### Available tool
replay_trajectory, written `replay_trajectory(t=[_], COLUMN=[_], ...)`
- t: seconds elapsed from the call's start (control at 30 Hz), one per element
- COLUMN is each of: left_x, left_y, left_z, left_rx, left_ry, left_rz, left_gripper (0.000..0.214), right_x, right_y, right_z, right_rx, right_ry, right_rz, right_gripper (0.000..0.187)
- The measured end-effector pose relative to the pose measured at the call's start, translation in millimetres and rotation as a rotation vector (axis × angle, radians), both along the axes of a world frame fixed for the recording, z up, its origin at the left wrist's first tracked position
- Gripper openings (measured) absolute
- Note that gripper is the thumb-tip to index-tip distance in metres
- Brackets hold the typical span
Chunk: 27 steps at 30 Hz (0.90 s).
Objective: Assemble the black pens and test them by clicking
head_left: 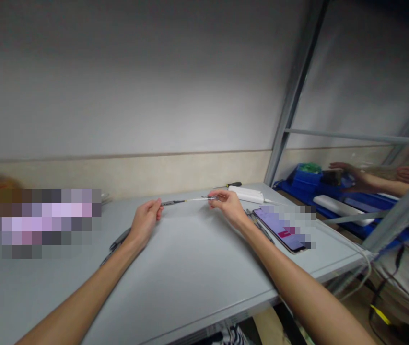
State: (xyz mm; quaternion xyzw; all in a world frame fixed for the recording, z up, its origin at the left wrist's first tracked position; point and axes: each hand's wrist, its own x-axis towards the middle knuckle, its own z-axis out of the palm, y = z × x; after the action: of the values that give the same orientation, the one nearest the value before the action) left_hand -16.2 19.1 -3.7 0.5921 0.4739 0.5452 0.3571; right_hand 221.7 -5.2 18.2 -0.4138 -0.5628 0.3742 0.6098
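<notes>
Above the grey tabletop, my left hand is closed round a slim grey pen-like tool, its dark tip pointing right. My right hand pinches a small silvery piece between thumb and fingers. A thin pale rod spans the gap between the two; I cannot tell which piece it belongs to. Beside my left wrist lie dark pen-like items, partly hidden by the forearm. Several more slim dark items lie by my right wrist.
A phone with its screen lit lies right of my right forearm. Behind are a white power strip and a screwdriver. A metal rack post stands at right; beyond it, another person's hand is over blue trays. Pixelation covers the left.
</notes>
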Motion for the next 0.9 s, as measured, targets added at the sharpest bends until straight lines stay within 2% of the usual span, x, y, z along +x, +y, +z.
replay_trajectory(t=[0.37,0.9], left_x=[-3.9,-2.7], left_y=[4.6,3.6], left_z=[-1.2,-3.1], left_rx=[0.028,0.001], left_ry=[0.043,0.044], left_rz=[0.065,0.019], left_gripper=[0.039,0.038], right_x=[0.8,0.1], right_y=[-0.8,-3.8], right_z=[0.3,2.7], right_rx=[-0.057,-0.080], right_ry=[0.118,0.090], right_rz=[-0.024,-0.017], right_gripper=[0.018,0.016])
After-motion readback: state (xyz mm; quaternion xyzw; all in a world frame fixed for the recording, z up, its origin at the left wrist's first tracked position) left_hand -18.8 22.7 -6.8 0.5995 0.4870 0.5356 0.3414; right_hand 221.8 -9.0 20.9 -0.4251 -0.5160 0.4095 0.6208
